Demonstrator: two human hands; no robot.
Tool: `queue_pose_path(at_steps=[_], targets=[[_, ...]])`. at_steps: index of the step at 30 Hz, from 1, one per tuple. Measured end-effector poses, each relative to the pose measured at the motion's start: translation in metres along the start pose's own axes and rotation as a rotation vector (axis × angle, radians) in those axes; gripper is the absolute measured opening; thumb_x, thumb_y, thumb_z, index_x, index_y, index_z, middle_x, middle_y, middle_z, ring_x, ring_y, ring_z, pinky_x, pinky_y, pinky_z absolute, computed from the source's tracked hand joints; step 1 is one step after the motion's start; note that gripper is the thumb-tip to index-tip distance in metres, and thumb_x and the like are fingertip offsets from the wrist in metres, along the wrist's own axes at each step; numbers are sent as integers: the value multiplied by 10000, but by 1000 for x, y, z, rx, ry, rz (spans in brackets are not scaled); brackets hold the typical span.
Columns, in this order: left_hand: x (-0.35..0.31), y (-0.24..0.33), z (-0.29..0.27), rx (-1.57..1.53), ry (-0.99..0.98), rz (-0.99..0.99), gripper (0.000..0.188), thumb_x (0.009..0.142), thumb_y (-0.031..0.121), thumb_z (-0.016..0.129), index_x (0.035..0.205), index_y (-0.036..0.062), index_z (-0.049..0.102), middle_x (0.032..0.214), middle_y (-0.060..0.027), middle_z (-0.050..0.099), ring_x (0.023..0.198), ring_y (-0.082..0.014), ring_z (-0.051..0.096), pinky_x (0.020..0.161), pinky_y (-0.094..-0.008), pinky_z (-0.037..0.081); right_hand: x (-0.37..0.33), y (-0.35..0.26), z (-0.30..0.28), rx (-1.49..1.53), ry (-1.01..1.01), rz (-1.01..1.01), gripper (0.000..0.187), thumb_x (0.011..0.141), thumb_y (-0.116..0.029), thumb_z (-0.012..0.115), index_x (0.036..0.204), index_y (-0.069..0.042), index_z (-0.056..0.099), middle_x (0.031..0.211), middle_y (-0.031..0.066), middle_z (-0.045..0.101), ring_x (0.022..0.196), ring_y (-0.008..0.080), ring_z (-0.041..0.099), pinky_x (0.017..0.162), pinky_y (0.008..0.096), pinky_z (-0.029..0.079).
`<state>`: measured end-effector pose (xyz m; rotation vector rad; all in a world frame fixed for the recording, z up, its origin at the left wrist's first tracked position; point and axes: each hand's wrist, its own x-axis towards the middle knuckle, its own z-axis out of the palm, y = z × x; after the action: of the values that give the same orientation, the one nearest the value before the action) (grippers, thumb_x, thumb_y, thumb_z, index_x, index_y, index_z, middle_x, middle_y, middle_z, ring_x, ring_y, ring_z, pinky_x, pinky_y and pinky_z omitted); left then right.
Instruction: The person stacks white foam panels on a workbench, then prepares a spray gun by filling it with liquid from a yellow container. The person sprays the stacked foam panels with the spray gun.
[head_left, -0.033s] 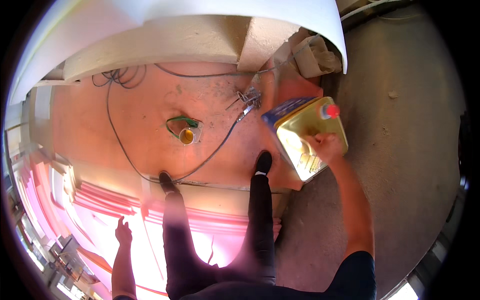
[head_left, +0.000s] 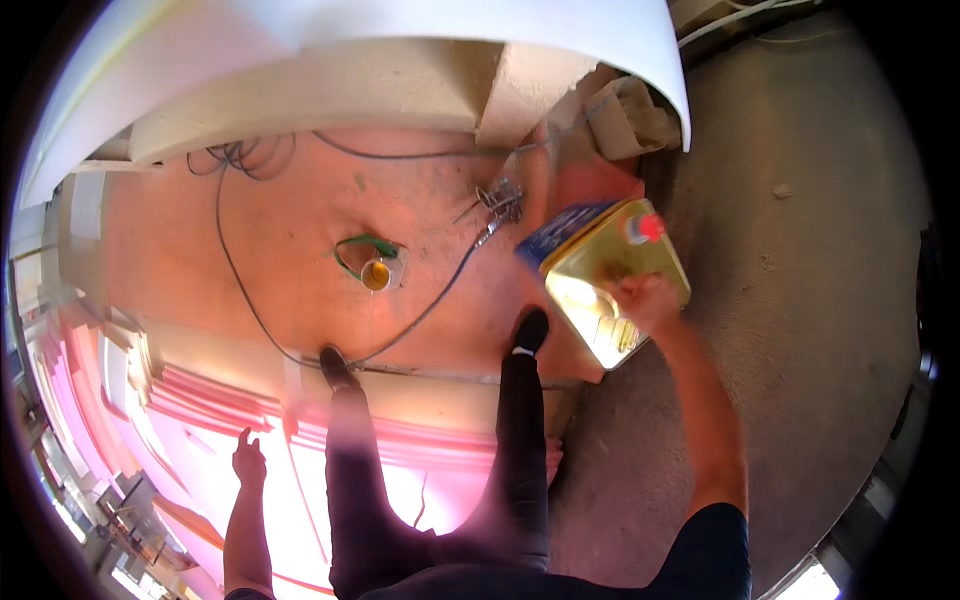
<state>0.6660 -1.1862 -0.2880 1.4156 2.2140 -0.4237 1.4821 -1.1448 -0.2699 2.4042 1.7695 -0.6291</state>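
On the right, my right hand (head_left: 648, 300) is closed on the top handle of a large rectangular metal can (head_left: 590, 258). The can has a shiny gold top, dark blue sides and a red cap (head_left: 646, 229). It tilts over the edge of the reddish floor sheet, and I cannot tell whether its base touches the ground. My left hand (head_left: 249, 458) hangs free at the lower left, fingers apart, with nothing in it. Between my feet and the white panel stands a small pale cup (head_left: 393, 268) with yellow liquid, beside a green strap-like loop (head_left: 372, 243).
A spray gun (head_left: 500, 200) lies left of the can, joined to a dark hose (head_left: 232, 262) that curves past my feet. A curved white panel (head_left: 400, 22) overhangs the far side. A cardboard box (head_left: 620, 120) stands beyond the can. Pink sheeting (head_left: 215, 410) lies near my left.
The can and my right hand have shifted slightly left. My left hand has risen a little in view.
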Motion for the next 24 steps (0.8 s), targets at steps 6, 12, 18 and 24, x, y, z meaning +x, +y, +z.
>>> queue_pose_path(at_steps=[6,12,18,24], targets=[[-8,17,2,0,77,291,543,772,132,784,1277,87,590,821,-66,663,781,-236,638,715,-371,508,-21,-47,87,-230,-558,-356,383,892,-438,534,850,-133,762,867,118,717,875,326,678,777,438,518],[-4,14,50,-248,92,344,547,742,56,823,1246,70,611,1023,-81,681,845,-187,634,747,-316,531,-44,-87,225,-222,-646,-582,207,844,-290,609,899,-149,750,885,70,730,895,265,690,802,425,516],[-29,213,135,-204,2,705,467,715,131,833,1145,84,657,1009,-94,681,886,-254,685,805,-341,552,-60,-127,240,-237,-548,-623,117,764,-169,626,737,-164,740,780,34,702,863,239,662,851,388,462],[-46,443,162,227,-5,1232,537,697,243,813,1159,63,606,1086,-118,647,974,-267,647,757,-372,560,-89,-84,266,80,-94,-541,101,746,-154,615,735,-135,713,825,2,649,953,212,588,926,377,456]])
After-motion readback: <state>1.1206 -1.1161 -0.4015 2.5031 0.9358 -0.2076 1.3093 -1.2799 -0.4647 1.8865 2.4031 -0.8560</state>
